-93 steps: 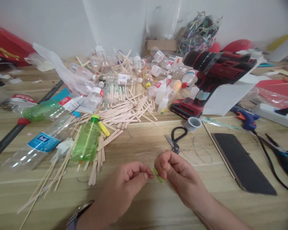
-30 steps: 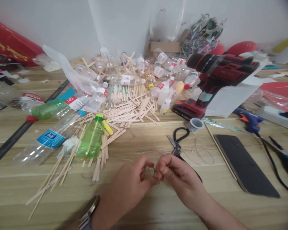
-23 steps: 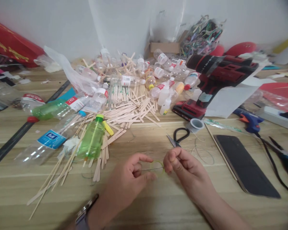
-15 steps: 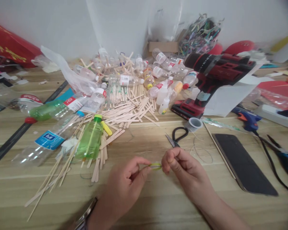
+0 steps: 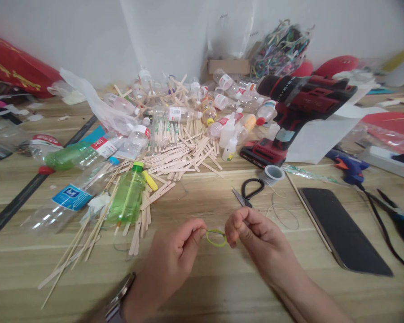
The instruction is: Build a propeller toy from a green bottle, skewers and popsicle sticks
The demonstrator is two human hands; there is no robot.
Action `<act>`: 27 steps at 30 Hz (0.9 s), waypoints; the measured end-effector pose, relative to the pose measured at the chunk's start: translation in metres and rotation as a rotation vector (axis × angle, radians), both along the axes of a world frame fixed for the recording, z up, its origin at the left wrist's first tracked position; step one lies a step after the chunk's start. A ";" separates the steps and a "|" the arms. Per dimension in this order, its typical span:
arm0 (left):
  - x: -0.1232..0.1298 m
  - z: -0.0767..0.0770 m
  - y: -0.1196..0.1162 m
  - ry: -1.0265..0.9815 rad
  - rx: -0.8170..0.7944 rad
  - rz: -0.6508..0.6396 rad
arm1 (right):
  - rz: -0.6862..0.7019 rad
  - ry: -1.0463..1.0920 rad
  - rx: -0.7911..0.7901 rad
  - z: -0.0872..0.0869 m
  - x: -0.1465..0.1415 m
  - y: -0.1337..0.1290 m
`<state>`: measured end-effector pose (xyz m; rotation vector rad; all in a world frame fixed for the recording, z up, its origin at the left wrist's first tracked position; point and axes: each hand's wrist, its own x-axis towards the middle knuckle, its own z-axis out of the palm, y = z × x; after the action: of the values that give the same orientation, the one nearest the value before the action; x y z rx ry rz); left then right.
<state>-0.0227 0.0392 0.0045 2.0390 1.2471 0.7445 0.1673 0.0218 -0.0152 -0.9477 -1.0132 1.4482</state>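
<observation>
A thin yellow-green ring (image 5: 217,245) hangs between my two hands above the tabletop. My left hand (image 5: 180,251), with a watch on its wrist, pinches its left side between thumb and forefinger. At the opposite side, my right hand (image 5: 256,237) is closed with its fingertips on the ring. A thin dark line runs along the ring's top edge; what it is I cannot make out. Just beyond my right hand lie black-handled scissors (image 5: 252,189), partly covered by my fingers.
Wooden craft sticks (image 5: 175,157) and plastic bottles pile up ahead, with a green bottle (image 5: 126,193) nearer on the left. A red cordless drill (image 5: 299,103) stands right of centre. Further right are a phone (image 5: 343,229), a glue gun (image 5: 350,166) and pliers (image 5: 402,224).
My left hand has moved slightly left, away from the right one. The ring now shows as a wider, rounder loop; before, it looked flattened. My right hand has barely moved.
</observation>
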 end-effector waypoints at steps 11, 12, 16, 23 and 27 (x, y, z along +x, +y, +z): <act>0.006 -0.007 0.007 -0.033 0.067 -0.121 | -0.047 0.008 -0.008 -0.003 0.002 0.005; 0.006 -0.007 0.007 -0.041 0.063 -0.123 | -0.040 0.017 -0.017 -0.003 0.001 0.005; 0.007 -0.004 0.004 -0.020 -0.067 -0.052 | -0.013 0.163 -0.099 -0.004 -0.004 0.006; 0.010 -0.001 -0.001 0.007 -0.200 0.059 | 0.011 0.245 -0.165 -0.005 -0.006 0.007; 0.010 -0.005 -0.002 -0.007 -0.166 0.099 | 0.010 0.212 -0.161 -0.004 -0.006 0.005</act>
<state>-0.0128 0.0375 -0.0003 1.8510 1.3678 0.6692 0.1613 0.0269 -0.0188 -0.8819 -0.7565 1.6197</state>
